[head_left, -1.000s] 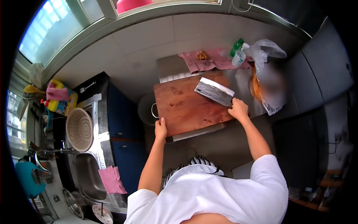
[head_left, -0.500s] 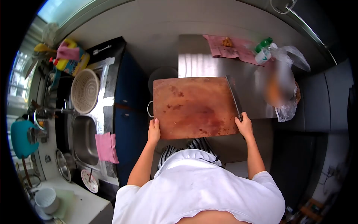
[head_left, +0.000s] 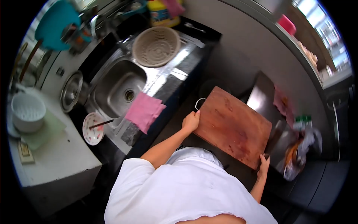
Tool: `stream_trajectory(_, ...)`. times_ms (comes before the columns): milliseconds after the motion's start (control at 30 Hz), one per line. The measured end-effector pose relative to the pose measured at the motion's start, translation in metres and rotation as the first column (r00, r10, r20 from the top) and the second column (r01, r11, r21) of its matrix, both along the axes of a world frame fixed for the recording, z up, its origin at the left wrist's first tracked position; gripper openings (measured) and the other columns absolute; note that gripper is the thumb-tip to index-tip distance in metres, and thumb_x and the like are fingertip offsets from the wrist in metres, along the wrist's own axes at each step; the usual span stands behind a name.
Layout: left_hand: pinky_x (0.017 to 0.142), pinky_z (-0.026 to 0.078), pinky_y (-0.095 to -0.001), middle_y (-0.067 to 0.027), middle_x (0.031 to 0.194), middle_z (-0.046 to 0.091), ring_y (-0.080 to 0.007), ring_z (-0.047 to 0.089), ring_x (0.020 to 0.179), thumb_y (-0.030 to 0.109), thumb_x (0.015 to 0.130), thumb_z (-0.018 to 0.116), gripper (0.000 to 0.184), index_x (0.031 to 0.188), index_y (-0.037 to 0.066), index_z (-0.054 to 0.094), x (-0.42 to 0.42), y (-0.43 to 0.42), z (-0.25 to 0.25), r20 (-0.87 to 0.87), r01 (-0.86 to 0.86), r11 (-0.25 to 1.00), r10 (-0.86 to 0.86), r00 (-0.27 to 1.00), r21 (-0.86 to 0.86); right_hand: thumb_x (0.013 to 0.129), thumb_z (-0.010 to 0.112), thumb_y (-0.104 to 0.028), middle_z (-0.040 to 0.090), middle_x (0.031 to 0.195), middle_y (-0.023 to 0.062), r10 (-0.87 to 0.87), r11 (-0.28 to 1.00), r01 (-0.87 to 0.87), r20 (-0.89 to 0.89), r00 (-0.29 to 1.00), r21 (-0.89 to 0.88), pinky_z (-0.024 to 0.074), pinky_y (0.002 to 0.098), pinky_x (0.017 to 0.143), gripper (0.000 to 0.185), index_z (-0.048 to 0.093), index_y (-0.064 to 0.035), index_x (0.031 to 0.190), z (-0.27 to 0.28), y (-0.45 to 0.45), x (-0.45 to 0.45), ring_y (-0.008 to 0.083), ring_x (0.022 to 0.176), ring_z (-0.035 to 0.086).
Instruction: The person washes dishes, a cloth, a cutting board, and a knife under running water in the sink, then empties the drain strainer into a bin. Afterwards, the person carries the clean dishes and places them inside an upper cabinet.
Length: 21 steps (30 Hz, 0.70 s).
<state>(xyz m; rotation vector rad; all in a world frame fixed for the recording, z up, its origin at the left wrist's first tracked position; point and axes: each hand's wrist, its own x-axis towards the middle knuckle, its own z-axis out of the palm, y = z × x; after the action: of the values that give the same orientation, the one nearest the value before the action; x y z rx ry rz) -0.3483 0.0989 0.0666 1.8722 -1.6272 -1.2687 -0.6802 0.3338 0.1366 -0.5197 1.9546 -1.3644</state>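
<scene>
A reddish-brown wooden cutting board (head_left: 233,128) with dark wet stains is held up in front of my body, a white loop handle (head_left: 200,103) at its left end. My left hand (head_left: 191,121) is closed on its near left corner. At the near right corner, my right hand (head_left: 264,164) grips the board's edge together with a knife. The knife (head_left: 275,135) lies along the board's right side, its blade blurred and its handle partly covered by my fingers.
Left of me is a metal sink (head_left: 121,87) with a beige plastic basket (head_left: 156,46), a pink cloth (head_left: 145,112) and a patterned bowl (head_left: 93,128). Beyond the board stands a metal table (head_left: 261,93) with a plastic bag (head_left: 311,143) and a green-capped bottle (head_left: 302,119).
My view has swung left toward the sink, which now appears larger and nearer the middle. The board, held in both hands, now appears slanted, right end lower. Both grips stay the same.
</scene>
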Motion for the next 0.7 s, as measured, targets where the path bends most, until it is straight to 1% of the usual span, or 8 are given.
stream_trajectory(67, 0.077, 0.041, -0.047, -0.0238, 0.092, 0.058, -0.0416, 0.054, 0.089, 0.045, 0.087, 0.034, 0.048, 0.086, 0.002, 0.056, 0.032, -0.006, 0.011, -0.034, -0.084, 0.996, 0.082, 0.996, -0.041, 0.078, 0.058, -0.011, 0.044, 0.082, -0.0019, 0.013, 0.999, -0.013, -0.006, 1.0, -0.049, 0.0355, 0.0217, 0.074, 0.015, 0.048, -0.009, 0.089, 0.022, -0.029, 0.025, 0.0103, 0.077, 0.044)
stream_trajectory(133, 0.072, 0.041, -0.0463, -0.023, 0.087, 0.059, -0.0415, 0.054, 0.085, 0.044, 0.088, 0.035, 0.047, 0.083, 0.002, 0.057, 0.061, -0.013, 0.027, -0.092, -0.177, 0.977, 0.167, 0.982, -0.116, 0.078, 0.057, -0.012, 0.046, 0.084, -0.0014, 0.089, 0.991, -0.094, -0.053, 0.995, -0.095, 0.0366, 0.0234, 0.075, 0.017, 0.049, -0.0076, 0.092, 0.029, -0.06, 0.034, 0.0115, 0.079, 0.046)
stream_trajectory(200, 0.07, 0.041, -0.0465, -0.0238, 0.085, 0.058, -0.0416, 0.054, 0.083, 0.043, 0.088, 0.036, 0.047, 0.081, 0.001, 0.056, 0.093, -0.026, 0.039, -0.173, -0.288, 0.94, 0.258, 0.951, -0.183, 0.079, 0.056, -0.012, 0.05, 0.091, 0.0009, 0.196, 0.967, -0.183, 0.057, 0.979, -0.18, 0.0375, 0.0261, 0.08, 0.025, 0.049, -0.0046, 0.101, 0.057, -0.103, 0.057, 0.0138, 0.087, 0.049)
stream_trajectory(267, 0.069, 0.041, -0.0455, -0.0235, 0.085, 0.058, -0.0415, 0.054, 0.083, 0.043, 0.088, 0.037, 0.047, 0.082, 0.001, 0.056, 0.127, -0.041, 0.044, -0.237, -0.392, 0.893, 0.341, 0.91, -0.219, 0.078, 0.056, -0.011, 0.052, 0.107, 0.0052, 0.419, 0.883, -0.385, 0.081, 0.904, -0.269, 0.0359, 0.0293, 0.09, 0.039, 0.045, -0.0012, 0.114, 0.082, -0.152, 0.081, 0.0188, 0.101, 0.049)
stream_trajectory(333, 0.071, 0.042, -0.0444, -0.0236, 0.086, 0.058, -0.0414, 0.054, 0.085, 0.043, 0.088, 0.038, 0.046, 0.085, 0.001, 0.057, 0.16, -0.053, 0.056, -0.258, -0.518, 0.828, 0.463, 0.848, -0.215, 0.076, 0.059, -0.007, 0.053, 0.1, 0.0036, 0.493, 0.817, -0.444, 0.046, 0.869, -0.368, 0.0388, 0.0272, 0.085, 0.031, 0.048, -0.0027, 0.105, 0.102, -0.208, 0.117, 0.0149, 0.095, 0.051)
stream_trajectory(400, 0.073, 0.042, -0.0434, -0.0235, 0.088, 0.058, -0.0406, 0.054, 0.088, 0.044, 0.087, 0.037, 0.047, 0.088, 0.002, 0.058, 0.193, -0.068, 0.05, -0.235, -0.614, 0.751, 0.568, 0.788, -0.243, 0.075, 0.061, -0.005, 0.052, 0.096, 0.0018, 0.529, 0.788, -0.488, 0.006, 0.849, -0.374, 0.0388, 0.0248, 0.082, 0.03, 0.048, -0.0046, 0.103, 0.101, -0.262, 0.139, 0.0126, 0.092, 0.05)
stream_trajectory(567, 0.082, 0.04, -0.045, -0.0188, 0.103, 0.058, -0.0383, 0.052, 0.098, 0.045, 0.087, 0.03, 0.05, 0.101, 0.005, 0.057, 0.263, -0.106, 0.034, 0.072, -0.736, 0.671, 0.741, 0.667, -0.088, 0.076, 0.063, -0.005, 0.046, 0.076, -0.0048, 0.69, 0.647, -0.648, -0.051, 0.722, -0.402, 0.0358, 0.0182, 0.062, 0.02, 0.048, -0.008, 0.089, 0.095, -0.39, 0.234, 0.005, 0.069, 0.044)
stream_trajectory(700, 0.089, 0.037, -0.0439, -0.0179, 0.112, 0.054, -0.036, 0.049, 0.107, 0.049, 0.086, 0.027, 0.057, 0.111, 0.006, 0.054, 0.308, -0.137, 0.009, 0.168, -0.835, 0.548, 0.819, 0.549, 0.054, 0.076, 0.063, -0.007, 0.046, 0.075, -0.0036, 0.842, 0.474, -0.798, -0.074, 0.535, -0.372, 0.0359, 0.0181, 0.06, 0.019, 0.048, -0.0066, 0.088, 0.067, -0.457, 0.293, 0.0054, 0.067, 0.043)
